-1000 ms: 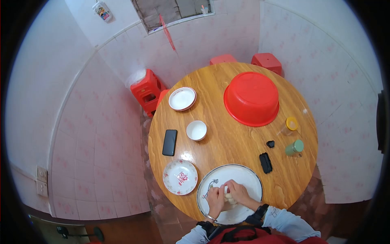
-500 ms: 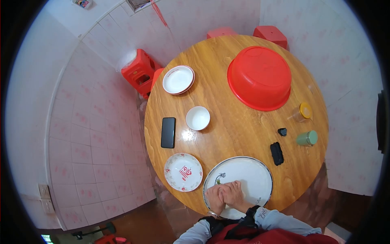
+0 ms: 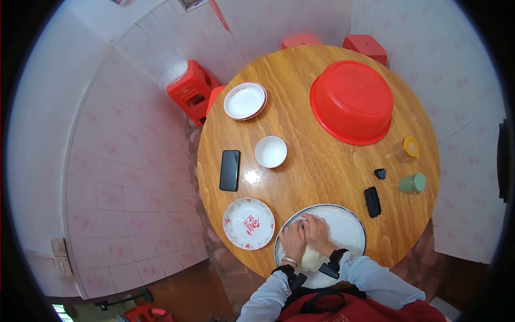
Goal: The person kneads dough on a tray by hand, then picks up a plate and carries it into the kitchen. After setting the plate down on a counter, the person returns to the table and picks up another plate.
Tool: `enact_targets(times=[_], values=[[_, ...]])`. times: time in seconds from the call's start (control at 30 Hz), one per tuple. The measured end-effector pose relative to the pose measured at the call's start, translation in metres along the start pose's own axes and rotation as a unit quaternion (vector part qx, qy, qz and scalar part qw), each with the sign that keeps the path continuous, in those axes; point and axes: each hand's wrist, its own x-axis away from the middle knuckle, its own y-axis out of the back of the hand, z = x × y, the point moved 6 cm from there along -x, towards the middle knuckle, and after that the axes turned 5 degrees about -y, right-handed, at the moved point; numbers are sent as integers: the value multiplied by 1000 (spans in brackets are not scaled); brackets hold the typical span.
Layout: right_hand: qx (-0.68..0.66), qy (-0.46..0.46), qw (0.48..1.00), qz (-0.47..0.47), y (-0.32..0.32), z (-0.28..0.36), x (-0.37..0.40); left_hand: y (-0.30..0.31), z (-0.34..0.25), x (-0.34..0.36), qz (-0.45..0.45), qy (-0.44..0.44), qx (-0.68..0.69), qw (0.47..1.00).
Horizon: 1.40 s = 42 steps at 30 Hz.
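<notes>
A pale lump of dough (image 3: 311, 260) lies on a large white dark-rimmed plate (image 3: 347, 236) at the table's near edge. My left hand (image 3: 293, 241), with a bracelet at its wrist, curls over the dough's far left end. Beside it, touching it, my right hand (image 3: 317, 234) bends its fingers over the far side of the same lump. Both hands hide much of the dough, whose near part shows between my wrists.
A patterned plate (image 3: 249, 224) is left of the large plate. Farther off stand a white bowl (image 3: 271, 152), phone (image 3: 229, 170), stacked plates (image 3: 245, 100) and upturned red basin (image 3: 354, 102). A black case (image 3: 372, 202), green jar (image 3: 413, 183) and yellow-lidded jar (image 3: 410, 147) are right.
My hands, stacked over one another before, now sit side by side and farther forward on the plate. The dough has come into sight between my wrists. The whole view has shifted slightly.
</notes>
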Motion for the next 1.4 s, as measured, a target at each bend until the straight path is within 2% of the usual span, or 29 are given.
enact_targets(times=[0.07,0.13,0.17,0.23,0.27,0.37,0.43,0.5,0.57,0.63,0.83,1.0,1.27,1.37,1.4], values=[[-6,-8,1000,8,2,-2,-1,4,1,3,-16,17,12,1000],[-81,-179,968,156,-4,-15,0,11,10,10,-46,104,194,974],[-80,-181,968,158,4,-14,3,15,9,18,-45,106,195,974],[-150,-209,942,215,25,8,9,43,-17,22,11,189,358,914],[-111,-120,965,205,31,18,19,52,-27,28,26,181,328,927],[-92,-80,977,173,49,41,57,55,-40,63,28,131,260,956],[-114,-74,979,152,60,51,77,55,-44,88,4,120,270,955],[-68,54,992,90,75,68,92,66,-58,105,-42,14,169,985],[-50,74,991,95,69,62,106,63,-54,117,-22,-5,155,988],[-58,158,984,57,65,65,114,60,-51,126,-42,-74,127,988],[17,162,986,45,38,49,96,37,-26,110,-79,-57,86,991],[-7,113,993,31,18,27,51,17,-8,62,-56,-22,63,996],[43,61,996,39,1,9,8,-1,1,14,15,-7,21,1000],[47,43,998,12,-3,1,4,1,-2,-1,10,-14,9,1000],[31,26,999,-4,-2,0,4,-1,0,-3,32,7,9,999]])
